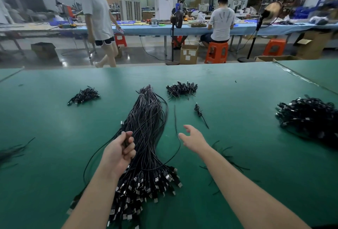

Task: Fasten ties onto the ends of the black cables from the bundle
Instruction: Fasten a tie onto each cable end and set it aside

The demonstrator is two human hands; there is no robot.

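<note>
A thick bundle of black cables (146, 128) lies lengthwise on the green table (237, 100), bound at its far end, with USB plugs fanned out at the near end. My left hand (121, 151) hovers over the bundle's left side, its fingers curled round a thin dark cable that loops off to the left. To the right of the bundle my right hand (192, 138) hangs above the table, fingers spread and holding nothing. A single coiled, tied cable (199, 112) lies just beyond it. One loose straight cable (176, 120) runs between the bundle and my right hand.
Small heaps of coiled cables lie at far left (83, 95) and far centre (182, 88), with a large heap (309, 117) at the right edge. Loose black ties (225, 153) lie under my right forearm; more ties (12, 151) lie at the left edge. People work beyond the table.
</note>
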